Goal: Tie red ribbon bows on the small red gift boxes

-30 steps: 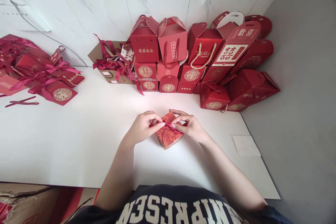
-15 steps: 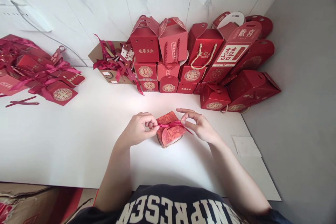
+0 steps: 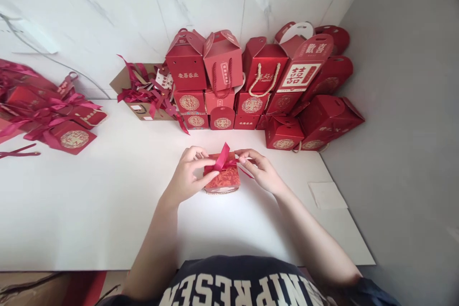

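Scene: a white rectangular table (image 3: 107, 201) set into a corner of pale marble wall.

Far side, centre to right: a stack of red cardboard gift boxes (image 3: 265, 64), several with rope handles and gold print, piled against the wall.

Far left: a heap of flat red box blanks with ribbons (image 3: 53, 114), lying loose on the table.

Left of the stack: an open brown carton (image 3: 141, 110) full of dark pink ribbon lengths.

Near right edge: a white paper slip (image 3: 327, 194), well apart from the work.

Work item: a small red patterned paper box (image 3: 223, 180) stands upright on the table, centre, near the person and between both hands. A dark pink satin ribbon (image 3: 223, 158) crosses its top, with one end standing up and another trailing right.

Judgement on the step: the ribbon is being knotted over the box lid. It would be done well by keeping the crossing centred on the lid, holding the box pinned to the table, and drawing both tails evenly so that the thin card does not buckle.

Hands: the left hand (image 3: 186, 174) is curled, its fingers closed on the ribbon at the knot and its thumb pressed to the front of the box. The right hand (image 3: 263, 172) is partly closed, thumb and forefinger pinching the right-hand tail, the other fingers loose. Neither is released.
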Demonstrator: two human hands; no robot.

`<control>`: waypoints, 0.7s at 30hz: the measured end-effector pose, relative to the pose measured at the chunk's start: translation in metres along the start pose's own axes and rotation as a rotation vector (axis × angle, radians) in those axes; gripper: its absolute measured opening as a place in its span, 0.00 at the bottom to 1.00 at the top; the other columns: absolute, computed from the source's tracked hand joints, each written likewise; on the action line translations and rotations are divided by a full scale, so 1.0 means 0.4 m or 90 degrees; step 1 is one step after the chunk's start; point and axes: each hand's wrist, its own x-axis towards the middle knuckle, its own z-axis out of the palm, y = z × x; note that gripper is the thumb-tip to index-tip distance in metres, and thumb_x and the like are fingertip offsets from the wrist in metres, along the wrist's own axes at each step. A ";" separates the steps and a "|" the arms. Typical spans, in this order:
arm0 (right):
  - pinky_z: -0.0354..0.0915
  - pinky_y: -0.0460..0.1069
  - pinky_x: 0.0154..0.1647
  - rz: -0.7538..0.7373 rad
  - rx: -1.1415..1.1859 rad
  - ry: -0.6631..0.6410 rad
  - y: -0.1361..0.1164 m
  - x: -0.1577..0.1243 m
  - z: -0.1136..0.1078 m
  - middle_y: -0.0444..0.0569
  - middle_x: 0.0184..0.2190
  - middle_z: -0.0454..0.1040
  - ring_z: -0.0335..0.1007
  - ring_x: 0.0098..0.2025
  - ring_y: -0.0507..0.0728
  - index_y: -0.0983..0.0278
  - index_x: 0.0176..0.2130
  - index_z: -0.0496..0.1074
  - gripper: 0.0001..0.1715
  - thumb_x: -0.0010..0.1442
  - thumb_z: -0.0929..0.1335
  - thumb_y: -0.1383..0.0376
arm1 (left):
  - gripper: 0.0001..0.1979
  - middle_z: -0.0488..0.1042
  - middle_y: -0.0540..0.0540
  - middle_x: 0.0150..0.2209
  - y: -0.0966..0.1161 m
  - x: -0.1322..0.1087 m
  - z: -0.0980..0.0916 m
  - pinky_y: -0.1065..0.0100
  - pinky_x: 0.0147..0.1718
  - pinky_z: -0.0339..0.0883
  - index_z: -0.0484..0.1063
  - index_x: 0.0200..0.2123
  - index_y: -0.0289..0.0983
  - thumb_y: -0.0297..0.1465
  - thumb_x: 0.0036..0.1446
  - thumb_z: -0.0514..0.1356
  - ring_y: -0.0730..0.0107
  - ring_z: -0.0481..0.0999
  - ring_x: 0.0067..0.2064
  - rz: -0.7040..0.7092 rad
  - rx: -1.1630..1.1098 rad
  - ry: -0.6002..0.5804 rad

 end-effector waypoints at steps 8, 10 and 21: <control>0.66 0.53 0.50 0.013 0.023 0.016 0.016 -0.001 0.010 0.51 0.52 0.71 0.72 0.46 0.56 0.61 0.39 0.68 0.15 0.64 0.64 0.52 | 0.20 0.70 0.45 0.41 -0.005 -0.005 -0.034 0.61 0.48 0.68 0.76 0.39 0.40 0.17 0.50 0.52 0.65 0.72 0.45 -0.008 -0.169 -0.089; 0.65 0.54 0.52 -0.014 0.010 0.006 0.011 -0.001 0.014 0.51 0.54 0.69 0.70 0.50 0.57 0.60 0.42 0.69 0.13 0.64 0.65 0.54 | 0.21 0.70 0.44 0.45 -0.009 -0.005 -0.035 0.60 0.51 0.66 0.74 0.43 0.40 0.18 0.49 0.53 0.63 0.71 0.49 -0.032 -0.124 -0.079; 0.60 0.58 0.59 -0.160 -0.203 -0.076 -0.064 0.039 -0.015 0.51 0.52 0.71 0.66 0.55 0.59 0.59 0.38 0.73 0.09 0.61 0.65 0.70 | 0.16 0.71 0.48 0.40 -0.001 0.012 -0.045 0.74 0.27 0.63 0.72 0.44 0.41 0.21 0.55 0.52 0.73 0.70 0.37 -0.076 -0.060 -0.118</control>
